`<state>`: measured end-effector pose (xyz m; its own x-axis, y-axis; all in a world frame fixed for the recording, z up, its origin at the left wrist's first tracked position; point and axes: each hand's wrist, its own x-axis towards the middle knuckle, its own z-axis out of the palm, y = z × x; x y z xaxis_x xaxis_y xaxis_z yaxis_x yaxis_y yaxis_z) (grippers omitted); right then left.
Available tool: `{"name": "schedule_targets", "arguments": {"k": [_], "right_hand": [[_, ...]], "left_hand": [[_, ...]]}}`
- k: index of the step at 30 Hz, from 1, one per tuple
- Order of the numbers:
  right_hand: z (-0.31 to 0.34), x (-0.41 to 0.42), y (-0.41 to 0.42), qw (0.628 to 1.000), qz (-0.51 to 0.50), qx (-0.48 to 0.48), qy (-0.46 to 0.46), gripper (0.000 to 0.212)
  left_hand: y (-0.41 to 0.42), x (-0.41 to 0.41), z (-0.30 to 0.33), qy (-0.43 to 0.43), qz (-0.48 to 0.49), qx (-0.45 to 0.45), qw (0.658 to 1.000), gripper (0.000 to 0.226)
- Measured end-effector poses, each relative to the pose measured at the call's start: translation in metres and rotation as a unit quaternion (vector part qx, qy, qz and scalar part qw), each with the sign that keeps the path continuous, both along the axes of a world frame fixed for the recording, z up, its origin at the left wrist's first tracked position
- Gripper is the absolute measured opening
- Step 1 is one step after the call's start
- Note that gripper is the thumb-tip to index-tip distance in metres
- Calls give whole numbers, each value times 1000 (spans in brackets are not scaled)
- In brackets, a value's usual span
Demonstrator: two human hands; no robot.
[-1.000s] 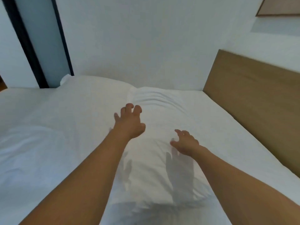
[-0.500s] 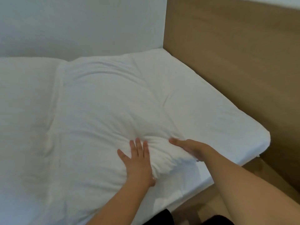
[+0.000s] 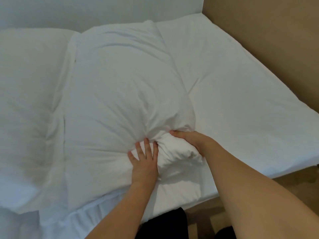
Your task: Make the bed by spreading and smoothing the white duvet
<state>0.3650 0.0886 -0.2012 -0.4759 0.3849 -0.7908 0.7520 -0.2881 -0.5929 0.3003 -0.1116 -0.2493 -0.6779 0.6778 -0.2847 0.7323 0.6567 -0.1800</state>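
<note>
Nearest, the bed's near edge (image 3: pixel 181 207) runs diagonally past dark clothing (image 3: pixel 165 223), with a strip of tan floor (image 3: pixel 203 211) beside it. The left hand (image 3: pixel 144 163) lies flat, fingers spread, pressing the white duvet (image 3: pixel 120 87). Just beside it, the right hand (image 3: pixel 191 140) curls around a bunched corner of the duvet (image 3: pixel 177 152), gripping it. To the right, bare fitted sheet (image 3: pixel 241 104) stretches smooth to the mattress edge. Further left lies a second puffy white fold (image 3: pixel 29 83). Beyond, a white wall (image 3: pixel 103 9) meets the wooden headboard (image 3: pixel 267 23) at the corner.
</note>
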Motion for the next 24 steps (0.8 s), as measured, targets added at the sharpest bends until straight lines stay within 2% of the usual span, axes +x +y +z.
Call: {"name": "schedule_targets", "arguments": {"k": [1,2,5,7,9,12,15,16,19,22,24], "right_hand": [[-17,0,5,1000,-9,-1,-2,130],[-36,-3,12,1000,-17,-11,7,133],[-4,-3,6,998,-31,-53,17,99],[1,-6,6,998,-16,-66,20,76],[2,-9,7,995,-24,-90,23,64],[9,-14,11,995,-67,-65,23,61],[30,-16,25,994,-98,-28,47,60],[43,-17,37,991,-110,-12,70,56],[98,-15,91,976,-133,7,171,45],[172,-2,149,959,-123,61,248,38],[217,21,183,946,-139,92,279,36]], "left_hand": [[0,1,-1,0,4,-9,1000,103],[1,3,-1,-3,5,-30,1000,105],[4,6,5,6,12,-100,995,120],[8,8,7,13,18,-109,994,121],[11,6,9,16,36,-86,995,113],[16,2,14,22,24,-62,998,114],[30,-3,39,2,5,14,1000,117],[41,-6,53,1,2,29,1000,110],[97,-21,107,13,-35,120,992,70],[168,-16,163,54,-120,230,964,40],[213,-7,186,66,-172,265,947,27]]}}
